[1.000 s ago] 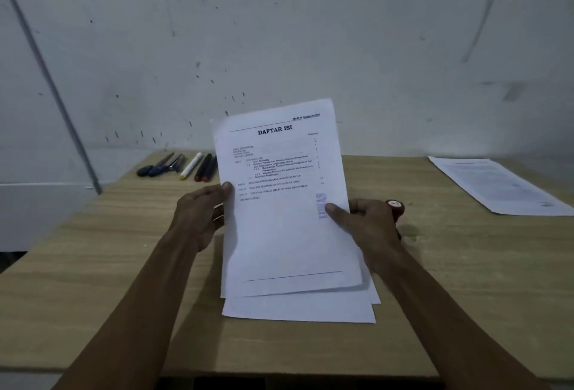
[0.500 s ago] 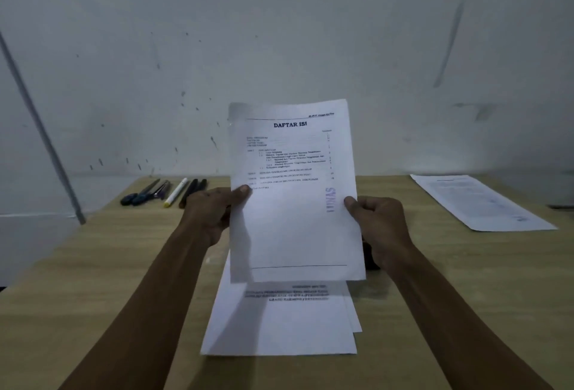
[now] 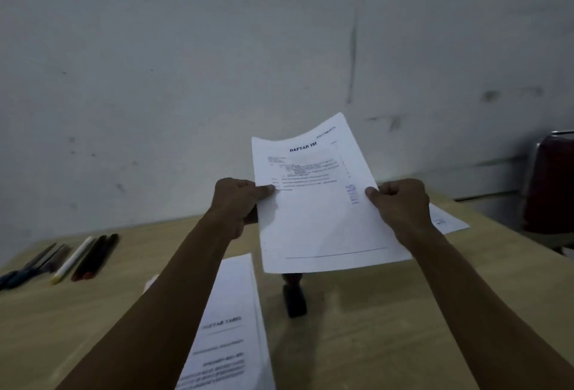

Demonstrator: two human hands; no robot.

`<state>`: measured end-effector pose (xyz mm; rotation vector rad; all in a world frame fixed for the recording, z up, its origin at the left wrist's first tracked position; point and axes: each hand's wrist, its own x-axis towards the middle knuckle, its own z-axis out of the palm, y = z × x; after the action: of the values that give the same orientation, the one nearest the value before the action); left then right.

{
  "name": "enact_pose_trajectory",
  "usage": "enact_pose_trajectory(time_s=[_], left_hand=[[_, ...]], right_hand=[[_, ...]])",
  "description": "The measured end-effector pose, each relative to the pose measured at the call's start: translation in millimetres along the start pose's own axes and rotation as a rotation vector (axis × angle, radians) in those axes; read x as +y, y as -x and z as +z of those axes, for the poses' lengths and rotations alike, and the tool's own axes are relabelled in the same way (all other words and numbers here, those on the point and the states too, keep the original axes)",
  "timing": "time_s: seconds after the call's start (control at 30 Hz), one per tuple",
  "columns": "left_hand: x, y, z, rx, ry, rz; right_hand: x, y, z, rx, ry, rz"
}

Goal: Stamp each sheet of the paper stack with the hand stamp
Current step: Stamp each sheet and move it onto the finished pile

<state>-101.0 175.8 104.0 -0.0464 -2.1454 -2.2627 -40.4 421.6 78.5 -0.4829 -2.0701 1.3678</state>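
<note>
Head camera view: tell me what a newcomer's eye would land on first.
First, the white sheet headed DAFTAR ISI, held up mid-frame above the wooden table by the left hand and right hand, with a blue stamp mark near its right edge. Next, the paper stack lying below it, the dark hand stamp standing beside that, and pens lined up far left.

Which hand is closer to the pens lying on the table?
Left. The left hand grips the sheet's left edge, on the pens' side; the right hand grips the opposite edge, farther away.
</note>
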Motion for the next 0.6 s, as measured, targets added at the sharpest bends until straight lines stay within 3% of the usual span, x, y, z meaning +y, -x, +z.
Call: enact_pose_trajectory(time_s=[0.3,0.6], left_hand=[[-29,-47,157,-0.129,-0.217,-0.113],[-109,-101,257,-0.114,-0.402,-0.235]], right_hand=[[80,-86,-55,0.098,0.475,0.17],[169,-166,-59,0.139,0.662,0.215]])
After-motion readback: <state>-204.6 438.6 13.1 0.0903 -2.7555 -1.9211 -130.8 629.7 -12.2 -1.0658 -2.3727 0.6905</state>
